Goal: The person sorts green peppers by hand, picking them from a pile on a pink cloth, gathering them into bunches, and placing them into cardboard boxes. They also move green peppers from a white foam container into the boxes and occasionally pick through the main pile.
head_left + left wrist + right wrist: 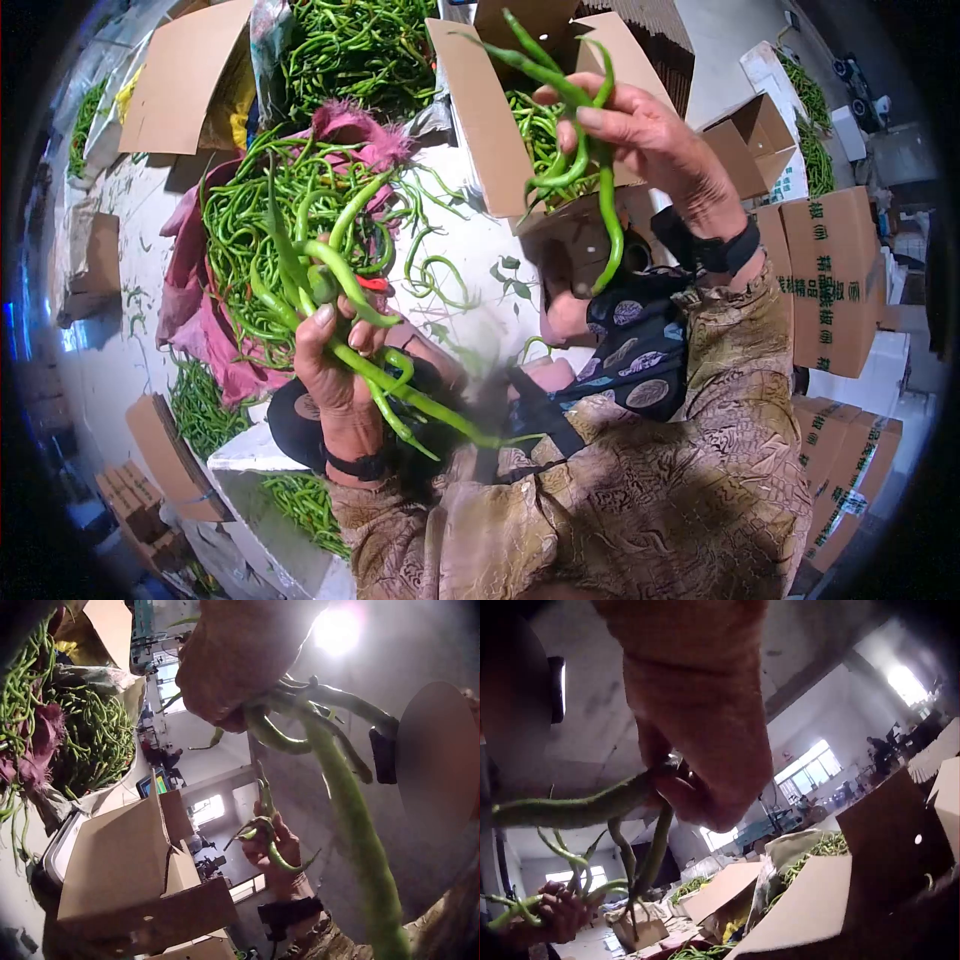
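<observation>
Held peppers (608,220): I see smooth, glossy skins catching highlights. Pink sacking (185,300): matt cloth, rough and frayed along its edge. Open carton (478,110): plain matt cardboard, smooth-faced. I read the sleeve (740,335) as textured cloth with slight sheen; wristband (742,248) dull, fabric-like.

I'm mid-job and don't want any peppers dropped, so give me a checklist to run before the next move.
1. Left grip has hold of its green peppers: ok.
2. Right grip has hold of its peppers: ok.
3. Carton near the right grip has its flaps spread open: ok.
4. Room left inside the carton: cannot tell; the right grip hides part of it.
5. White surface free of stray peppers: not ok; several lie loose beside the pink cloth.
</observation>
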Available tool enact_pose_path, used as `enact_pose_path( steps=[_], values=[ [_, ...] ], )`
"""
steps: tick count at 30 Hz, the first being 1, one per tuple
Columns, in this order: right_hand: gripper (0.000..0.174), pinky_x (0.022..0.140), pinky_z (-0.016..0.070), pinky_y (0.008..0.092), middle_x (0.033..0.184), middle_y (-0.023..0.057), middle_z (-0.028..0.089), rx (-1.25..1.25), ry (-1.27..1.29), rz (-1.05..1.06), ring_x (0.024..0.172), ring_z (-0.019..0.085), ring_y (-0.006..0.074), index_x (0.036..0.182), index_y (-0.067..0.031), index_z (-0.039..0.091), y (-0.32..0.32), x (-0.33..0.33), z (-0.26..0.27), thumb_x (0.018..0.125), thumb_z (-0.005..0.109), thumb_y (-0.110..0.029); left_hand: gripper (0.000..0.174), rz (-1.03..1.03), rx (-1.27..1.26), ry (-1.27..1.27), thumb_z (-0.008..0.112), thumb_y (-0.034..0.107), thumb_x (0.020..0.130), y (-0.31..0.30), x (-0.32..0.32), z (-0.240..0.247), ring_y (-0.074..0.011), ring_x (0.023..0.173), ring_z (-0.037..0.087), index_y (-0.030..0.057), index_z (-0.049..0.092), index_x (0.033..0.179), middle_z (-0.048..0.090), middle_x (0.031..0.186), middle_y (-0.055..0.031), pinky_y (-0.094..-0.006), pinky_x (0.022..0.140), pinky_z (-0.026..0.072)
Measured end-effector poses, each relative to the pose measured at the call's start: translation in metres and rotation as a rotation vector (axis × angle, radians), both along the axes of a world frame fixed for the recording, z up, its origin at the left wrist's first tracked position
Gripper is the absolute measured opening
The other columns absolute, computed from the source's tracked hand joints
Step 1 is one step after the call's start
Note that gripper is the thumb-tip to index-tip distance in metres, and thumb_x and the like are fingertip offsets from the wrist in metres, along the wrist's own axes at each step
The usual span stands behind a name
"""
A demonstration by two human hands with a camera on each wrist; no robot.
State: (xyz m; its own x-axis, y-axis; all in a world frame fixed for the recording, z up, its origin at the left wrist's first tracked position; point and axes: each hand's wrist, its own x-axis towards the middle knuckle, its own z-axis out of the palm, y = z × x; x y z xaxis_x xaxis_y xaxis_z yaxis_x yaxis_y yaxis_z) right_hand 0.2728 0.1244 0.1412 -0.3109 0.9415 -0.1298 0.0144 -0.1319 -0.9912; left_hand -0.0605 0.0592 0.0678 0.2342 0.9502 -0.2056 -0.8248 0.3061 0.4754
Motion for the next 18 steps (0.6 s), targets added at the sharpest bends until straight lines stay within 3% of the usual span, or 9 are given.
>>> enact_pose_path(
  steps=[4,6,8,10,11,12,14,16,18],
  values=[
    [0.042,0.077,0.0458,0.0192,0.09,0.0001,0.063,0.178,-0.152,-0.117,0.087,0.059,0.0057,0.126,-0.0014,0.053,0.026,0.041,0.024,0.092,0.056,-0.027,0.063,0.016,0.006,0.005,0.053,0.012,0.086,0.001,0.005,-0.001,-0.0085,0.057,0.041,0.0023,0.027,0.142,0.049,0.087,-0.0068,-0.0198,0.047,0.0328],
    [0.042,0.067,0.0395,0.0143,0.091,-0.0031,0.063,0.142,-0.199,-0.112,0.081,0.055,0.003,0.125,-0.0022,0.054,0.045,0.058,0.03,0.094,0.055,-0.029,0.068,-0.029,0.021,0.009,0.055,0.013,0.083,0.002,0.003,-0.003,-0.0082,0.056,0.043,0.0035,0.025,0.144,0.048,0.086,-0.0058,-0.0206,0.044,0.0327],
    [0.036,0.072,0.0438,0.0183,0.087,-0.0027,0.059,0.12,-0.373,-0.108,0.081,0.055,0.0025,0.125,-0.0079,0.055,0.054,0.073,0.026,0.095,0.052,-0.028,0.071,-0.008,-0.023,0.075,0.056,0.017,0.078,0.004,0.007,-0.002,-0.0092,0.053,0.045,0.007,0.029,0.142,0.051,0.085,-0.0061,-0.0189,0.045,0.0359],
    [0.051,0.069,0.0389,0.0212,0.095,-0.0028,0.064,0.073,-0.511,-0.114,0.083,0.054,0.0044,0.125,-0.0079,0.055,0.079,0.08,-0.003,0.089,0.06,-0.043,0.069,-0.03,-0.045,0.055,0.057,0.016,0.077,0.006,0.011,-0.002,-0.01,0.055,0.045,0.0056,0.031,0.14,0.054,0.087,-0.0079,-0.0207,0.047,0.0374],
    [0.056,0.074,0.0412,0.0266,0.1,0.0008,0.064,0.072,-0.569,-0.174,0.089,0.055,0.0086,0.128,-0.01,0.053,0.081,0.081,-0.016,0.086,0.062,-0.046,0.064,-0.017,-0.12,0.041,0.058,0.016,0.078,0.004,0.011,-0.008,-0.0108,0.056,0.046,0.0048,0.036,0.136,0.055,0.087,-0.0081,-0.0213,0.048,0.0381],
    [0.062,0.078,0.045,0.0309,0.103,0.006,0.064,0.189,-0.604,-0.314,0.092,0.057,0.0132,0.131,-0.0065,0.05,0.073,0.077,-0.031,0.085,0.063,-0.045,0.059,0.006,-0.197,0.035,0.059,0.017,0.078,0.002,0.008,-0.015,-0.0116,0.058,0.046,0.004,0.04,0.133,0.055,0.086,-0.0083,-0.0219,0.049,0.0387],
    [0.061,0.081,0.0474,0.0333,0.104,0.0092,0.063,0.507,-0.973,-0.25,0.091,0.059,0.0152,0.132,-0.0038,0.048,0.101,0.093,-0.073,0.087,0.061,-0.042,0.044,-0.02,-0.171,0.092,0.06,0.014,0.079,0.005,0.008,-0.012,-0.012,0.061,0.047,0.0013,0.048,0.12,0.055,0.083,-0.0064,-0.0224,0.051,0.0396],
    [0.053,0.08,0.0489,0.0324,0.106,0.0117,0.063,0.351,-0.742,-0.112,0.088,0.06,0.0163,0.128,-0.001,0.051,0.085,0.052,-0.047,0.09,0.058,-0.038,0.046,-0.056,-0.117,0.156,0.062,0.012,0.079,0.007,0.01,-0.014,-0.0104,0.062,0.048,0.0021,0.047,0.121,0.055,0.083,-0.005,-0.022,0.051,0.0399],
    [0.037,0.076,0.0487,0.0285,0.095,0.0091,0.066,0.304,-0.755,-0.075,0.082,0.061,0.0143,0.114,0.0014,0.061,0.063,0.01,-0.015,0.092,0.057,-0.028,0.045,-0.035,-0.1,0.15,0.063,0.012,0.077,0.008,0.019,-0.008,-0.0088,0.062,0.048,0.0016,0.049,0.119,0.055,0.084,-0.0039,-0.0214,0.051,0.0399]
  ],
)
